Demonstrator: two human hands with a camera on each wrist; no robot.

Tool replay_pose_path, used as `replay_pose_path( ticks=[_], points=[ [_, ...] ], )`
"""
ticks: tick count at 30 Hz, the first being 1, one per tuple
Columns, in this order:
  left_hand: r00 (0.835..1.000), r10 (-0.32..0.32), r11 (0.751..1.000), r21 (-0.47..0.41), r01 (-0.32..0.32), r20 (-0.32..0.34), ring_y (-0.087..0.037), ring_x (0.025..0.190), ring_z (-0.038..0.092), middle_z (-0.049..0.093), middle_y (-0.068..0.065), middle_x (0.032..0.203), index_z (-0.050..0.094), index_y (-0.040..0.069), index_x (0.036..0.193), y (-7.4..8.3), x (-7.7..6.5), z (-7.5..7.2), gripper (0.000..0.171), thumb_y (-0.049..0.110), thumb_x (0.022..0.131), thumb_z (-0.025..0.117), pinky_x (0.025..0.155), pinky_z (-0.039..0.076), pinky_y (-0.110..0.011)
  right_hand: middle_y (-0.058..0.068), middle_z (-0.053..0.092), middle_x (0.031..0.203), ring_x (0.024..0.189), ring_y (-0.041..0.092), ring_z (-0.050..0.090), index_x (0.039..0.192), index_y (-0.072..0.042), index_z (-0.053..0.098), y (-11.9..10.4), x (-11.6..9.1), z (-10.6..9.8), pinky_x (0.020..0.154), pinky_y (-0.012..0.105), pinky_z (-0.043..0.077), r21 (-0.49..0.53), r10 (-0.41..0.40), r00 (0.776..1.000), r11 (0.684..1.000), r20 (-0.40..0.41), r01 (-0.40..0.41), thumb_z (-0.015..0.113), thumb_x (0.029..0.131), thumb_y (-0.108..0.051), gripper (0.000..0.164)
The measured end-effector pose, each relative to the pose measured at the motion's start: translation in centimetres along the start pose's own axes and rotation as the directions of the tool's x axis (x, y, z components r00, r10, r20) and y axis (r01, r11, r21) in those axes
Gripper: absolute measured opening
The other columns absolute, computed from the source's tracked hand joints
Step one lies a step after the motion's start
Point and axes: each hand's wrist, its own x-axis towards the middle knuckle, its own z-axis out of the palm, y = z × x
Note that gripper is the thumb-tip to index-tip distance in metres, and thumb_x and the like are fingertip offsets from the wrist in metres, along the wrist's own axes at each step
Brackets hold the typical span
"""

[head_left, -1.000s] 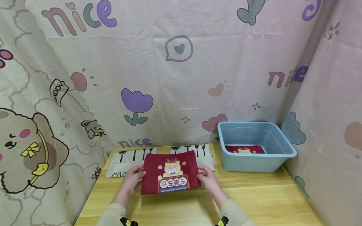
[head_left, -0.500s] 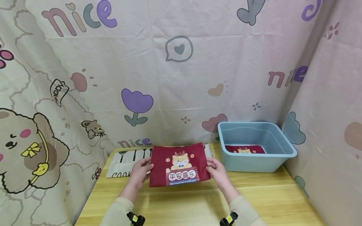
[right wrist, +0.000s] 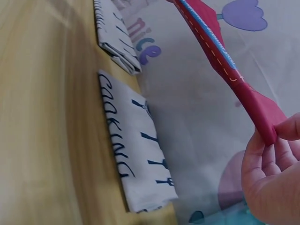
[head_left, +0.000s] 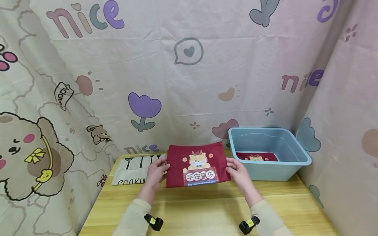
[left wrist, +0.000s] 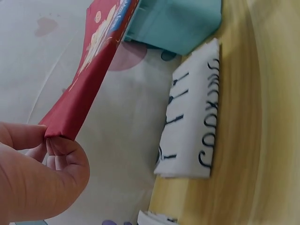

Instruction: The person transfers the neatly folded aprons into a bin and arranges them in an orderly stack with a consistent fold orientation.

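Observation:
A folded red cloth (head_left: 176, 164) with a cartoon animal and white characters is held up over the table, printed side showing. My left hand (head_left: 156, 172) pinches its left edge; in the left wrist view the thumb presses on the cloth's corner (left wrist: 77, 105) against curled fingers. At the right edge my right hand (head_left: 240, 173) does likewise, thumb on top, fingers curled beneath the cloth's end (right wrist: 262, 115) in the right wrist view. The cloth sags slightly between the hands.
A light blue plastic box (head_left: 265, 170) stands at the back right, with another red printed cloth (head_left: 243, 156) inside. Behind the held cloth lies a folded white cloth (head_left: 130, 168) lettered COOKING. The right wrist view shows two such white cloths (right wrist: 133, 145). A patterned curtain (head_left: 189, 85) hangs behind the table.
Both hands have carried the red cloth to the right and farther back, a little higher in view. It now hides the second white cloth in the head view.

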Motion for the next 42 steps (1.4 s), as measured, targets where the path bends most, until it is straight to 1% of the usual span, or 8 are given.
replay_pose_path(
  ticks=[4, 9, 14, 21, 28, 35, 38, 42],
  points=[
    [1.000, 0.015, 1.000, -0.020, -0.016, -0.008, -0.014, 0.086, 0.061, 0.064, -0.013, 0.113, 0.056, -0.004, 0.135, 0.2, 0.4, 1.5, 0.039, -0.004, 0.095, 0.057, 0.068, 0.052, -0.029, 0.001, 0.067, 0.099, 0.082, 0.006, 0.060, 0.135, 0.009, 0.050, -1.0, 0.1, -1.0, 0.067, 0.022, 0.052, 0.007, 0.017, 1.000, 1.000, -0.008, -0.017, 0.051, 0.094, 0.010, 0.040],
    [1.000, 0.016, 0.999, -0.046, -0.016, -0.015, -0.013, 0.086, 0.060, 0.062, -0.016, 0.118, 0.056, -0.004, 0.135, 0.8, 0.7, 3.4, 0.040, -0.003, 0.095, 0.059, 0.067, 0.052, -0.029, -0.004, 0.065, 0.095, 0.083, 0.005, 0.060, 0.135, 0.010, 0.048, -1.7, 0.7, -2.4, 0.071, 0.022, 0.052, 0.008, 0.017, 0.999, 1.000, -0.033, -0.017, 0.049, 0.096, 0.008, 0.039],
    [0.999, 0.027, 0.995, -0.094, -0.029, -0.026, -0.013, 0.083, 0.061, 0.065, -0.012, 0.110, 0.059, -0.004, 0.132, 1.0, 1.1, 5.2, 0.038, -0.004, 0.094, 0.060, 0.065, 0.052, -0.029, -0.009, 0.063, 0.094, 0.084, 0.003, 0.060, 0.138, 0.010, 0.045, -2.2, 1.0, -3.9, 0.073, 0.021, 0.051, 0.010, 0.023, 0.999, 1.000, -0.041, -0.023, 0.047, 0.097, 0.006, 0.041],
    [0.999, 0.040, 0.994, -0.098, -0.043, -0.032, -0.011, 0.080, 0.060, 0.064, -0.008, 0.106, 0.060, -0.003, 0.131, 1.9, 1.0, 7.8, 0.038, -0.003, 0.093, 0.060, 0.061, 0.050, -0.025, -0.013, 0.063, 0.093, 0.086, 0.001, 0.059, 0.139, 0.011, 0.042, -2.9, 1.5, -6.1, 0.074, 0.020, 0.051, -0.018, -0.014, 0.998, 1.000, -0.055, 0.013, 0.045, 0.099, 0.005, 0.040],
    [0.999, 0.035, 0.985, -0.168, -0.037, -0.015, -0.010, 0.079, 0.060, 0.064, -0.009, 0.105, 0.060, -0.005, 0.130, 2.1, 1.3, 10.1, 0.039, -0.006, 0.092, 0.061, 0.060, 0.051, -0.022, -0.016, 0.062, 0.092, 0.088, 0.000, 0.058, 0.140, 0.010, 0.042, -3.5, 1.9, -7.7, 0.077, 0.018, 0.051, -0.049, -0.014, 0.996, 0.999, -0.093, 0.009, 0.047, 0.100, 0.000, 0.041],
    [0.999, 0.036, 0.983, -0.178, -0.039, -0.023, -0.010, 0.079, 0.060, 0.066, -0.009, 0.104, 0.063, -0.003, 0.127, 2.3, 1.4, 12.2, 0.038, -0.007, 0.089, 0.062, 0.058, 0.050, -0.022, -0.019, 0.061, 0.092, 0.086, -0.001, 0.058, 0.141, 0.009, 0.042, -4.1, 2.2, -9.4, 0.075, 0.018, 0.051, -0.100, -0.018, 0.992, 0.995, -0.121, 0.006, 0.048, 0.102, -0.005, 0.042],
    [0.999, 0.032, 0.982, -0.184, -0.036, -0.024, -0.011, 0.079, 0.060, 0.066, -0.009, 0.103, 0.064, -0.003, 0.126, 2.5, 1.3, 13.1, 0.038, -0.008, 0.089, 0.062, 0.056, 0.050, -0.022, -0.021, 0.061, 0.091, 0.084, -0.001, 0.059, 0.141, 0.009, 0.043, -4.3, 2.3, -10.1, 0.074, 0.018, 0.052, -0.093, -0.019, 0.990, 0.996, -0.137, 0.006, 0.049, 0.103, -0.010, 0.043],
    [1.000, 0.017, 0.978, -0.210, -0.022, -0.023, -0.012, 0.081, 0.060, 0.066, -0.009, 0.103, 0.065, -0.002, 0.125, 2.6, 1.2, 14.4, 0.038, -0.009, 0.089, 0.060, 0.058, 0.051, -0.023, -0.023, 0.061, 0.090, 0.083, 0.000, 0.060, 0.140, 0.007, 0.045, -4.7, 2.5, -11.0, 0.074, 0.018, 0.052, -0.093, -0.017, 0.988, 0.996, -0.154, 0.003, 0.053, 0.103, -0.017, 0.045]
  ],
)
